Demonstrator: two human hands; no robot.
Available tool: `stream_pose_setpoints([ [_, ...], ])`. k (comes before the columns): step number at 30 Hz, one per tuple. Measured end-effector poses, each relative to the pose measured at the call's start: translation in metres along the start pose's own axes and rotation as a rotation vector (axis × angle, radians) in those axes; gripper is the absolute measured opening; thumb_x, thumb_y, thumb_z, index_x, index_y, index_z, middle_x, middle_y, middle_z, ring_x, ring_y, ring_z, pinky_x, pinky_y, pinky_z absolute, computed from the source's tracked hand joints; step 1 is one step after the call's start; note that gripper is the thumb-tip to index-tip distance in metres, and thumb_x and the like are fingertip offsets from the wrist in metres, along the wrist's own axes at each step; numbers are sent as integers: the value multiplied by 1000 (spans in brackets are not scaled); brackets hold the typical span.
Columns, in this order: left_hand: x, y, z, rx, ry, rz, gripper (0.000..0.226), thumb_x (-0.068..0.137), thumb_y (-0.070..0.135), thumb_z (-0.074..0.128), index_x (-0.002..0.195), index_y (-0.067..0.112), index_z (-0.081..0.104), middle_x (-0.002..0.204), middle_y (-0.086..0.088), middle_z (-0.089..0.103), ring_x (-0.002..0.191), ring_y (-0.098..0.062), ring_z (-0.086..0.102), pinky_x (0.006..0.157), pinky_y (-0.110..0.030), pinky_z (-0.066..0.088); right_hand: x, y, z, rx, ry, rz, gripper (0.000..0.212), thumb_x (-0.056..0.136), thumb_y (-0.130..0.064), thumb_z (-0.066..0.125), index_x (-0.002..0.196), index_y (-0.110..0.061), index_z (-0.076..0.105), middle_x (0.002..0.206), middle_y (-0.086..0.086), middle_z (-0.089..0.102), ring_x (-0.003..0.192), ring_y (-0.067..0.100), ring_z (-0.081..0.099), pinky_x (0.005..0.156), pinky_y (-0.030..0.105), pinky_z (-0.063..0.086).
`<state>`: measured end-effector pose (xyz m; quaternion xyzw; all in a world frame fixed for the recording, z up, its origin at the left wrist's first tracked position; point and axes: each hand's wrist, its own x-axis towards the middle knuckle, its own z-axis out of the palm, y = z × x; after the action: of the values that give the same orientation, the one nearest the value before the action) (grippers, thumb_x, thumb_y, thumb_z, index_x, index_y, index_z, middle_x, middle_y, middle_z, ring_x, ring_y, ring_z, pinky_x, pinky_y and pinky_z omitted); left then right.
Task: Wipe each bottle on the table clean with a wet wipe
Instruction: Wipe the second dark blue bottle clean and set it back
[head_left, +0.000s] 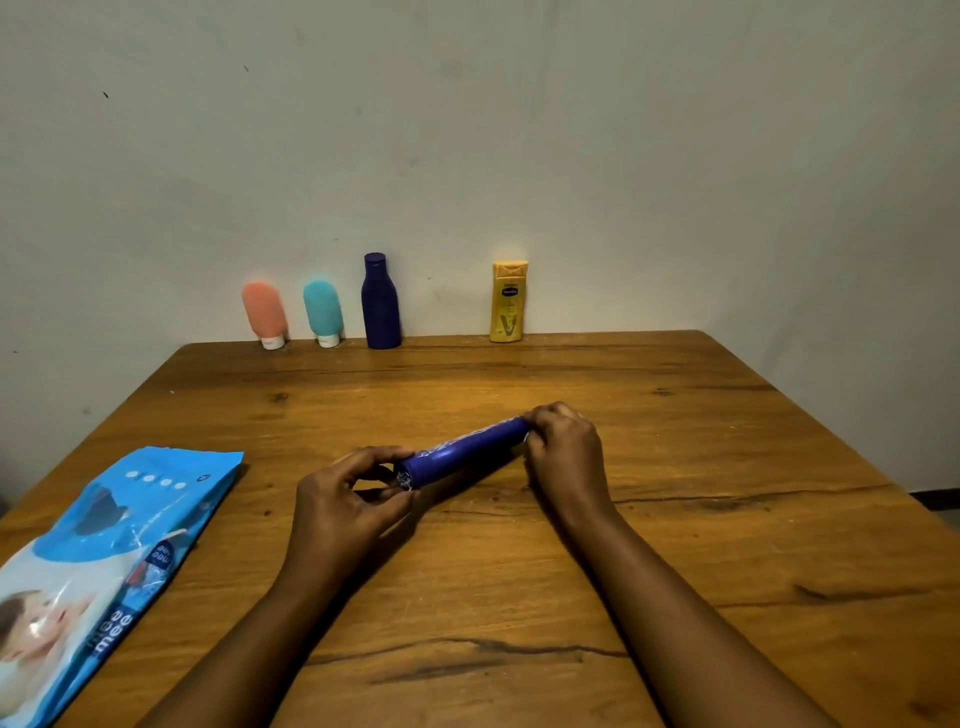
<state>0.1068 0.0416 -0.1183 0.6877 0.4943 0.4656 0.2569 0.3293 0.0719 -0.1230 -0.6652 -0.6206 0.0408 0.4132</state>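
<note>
A dark blue cylindrical plastic bottle (465, 453) is held sideways over the middle of the brown wooden table (675, 467). Its near end is pinched by the left hand (337, 499) and its far end is gripped in the curled right hand (563, 452). Along the table's far edge are stood a coral squeeze tube (265, 312), a teal squeeze tube (323, 310), a purple bottle (381, 306) and a yellow lotion bottle (508, 304). A blue wet-wipe pack (104, 545) is laid at the table's near left.

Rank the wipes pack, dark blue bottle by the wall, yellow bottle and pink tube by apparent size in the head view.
1. Wipes pack, largest, but nearest the camera.
2. Dark blue bottle by the wall.
3. Yellow bottle and pink tube: too alike to rank.
</note>
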Motion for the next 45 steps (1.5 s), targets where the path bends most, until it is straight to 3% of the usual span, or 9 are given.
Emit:
stream_pose_setpoints([
  [6, 1, 5, 1, -6, 9, -36, 49, 75, -10, 73, 102, 30, 65, 105, 12, 64, 92, 11, 62, 72, -6, 51, -3, 5, -7, 36, 91, 26, 23, 90, -8, 57, 110, -11, 67, 102, -1, 64, 95, 9, 56, 82, 26, 51],
  [11, -1, -1, 0, 35, -108, -194, 49, 75, -2, 78, 99, 38, 62, 101, 9, 65, 84, -5, 68, 62, -14, 53, 2, 16, -16, 19, 116, 91, 24, 89, -7, 58, 112, -10, 66, 106, 1, 64, 96, 12, 57, 81, 21, 46],
  [17, -10, -3, -4, 19, -165, -219, 49, 68, 5, 87, 105, 29, 67, 95, 19, 68, 89, 20, 60, 72, -1, 47, -7, -4, -13, 86, 159, -112, 22, 85, -2, 62, 105, -8, 69, 100, 2, 66, 94, 15, 60, 82, 31, 52],
  [25, -10, -4, -2, 64, -135, -221, 44, 67, 13, 89, 103, 31, 72, 91, 16, 72, 89, 7, 66, 72, -10, 49, -33, -21, -14, 112, 87, -218, 24, 87, -6, 62, 109, -13, 67, 105, -3, 62, 100, 6, 55, 84, 16, 44],
  [31, -7, 1, 1, 88, -136, -269, 31, 68, 19, 88, 92, 34, 74, 78, 6, 72, 74, -1, 65, 58, -9, 45, -57, -36, -6, 135, -61, -325, 24, 86, -10, 63, 109, -17, 67, 108, -6, 61, 102, 2, 53, 85, 9, 41],
  [35, -6, 0, 2, 44, -143, -272, 25, 68, 13, 88, 86, 25, 76, 75, 0, 73, 65, -1, 64, 56, -11, 50, -63, -40, 5, -22, -170, -571, 24, 83, -15, 68, 107, -12, 67, 108, 3, 63, 99, 16, 57, 73, 27, 52],
  [38, -4, -3, 4, 21, -134, -316, 24, 66, 12, 89, 84, 22, 76, 73, -3, 73, 63, -7, 65, 65, -31, 59, -61, -40, 11, -157, -201, -663, 23, 86, -17, 64, 107, -10, 66, 107, 6, 63, 96, 21, 55, 65, 34, 53],
  [40, -1, -6, 7, 27, -120, -319, 27, 63, 13, 90, 84, 22, 76, 70, -1, 72, 63, -11, 66, 68, -41, 61, -59, -37, 10, -217, -191, -647, 20, 84, -16, 66, 103, -10, 67, 104, 5, 63, 94, 21, 56, 63, 33, 52],
  [45, 0, -4, 10, 48, -112, -316, 29, 65, 14, 89, 86, 25, 74, 69, 2, 70, 65, -16, 69, 67, -42, 62, -50, -29, 3, -181, -104, -412, 26, 74, -11, 76, 100, -12, 70, 101, 2, 64, 90, 18, 60, 66, 26, 49],
])
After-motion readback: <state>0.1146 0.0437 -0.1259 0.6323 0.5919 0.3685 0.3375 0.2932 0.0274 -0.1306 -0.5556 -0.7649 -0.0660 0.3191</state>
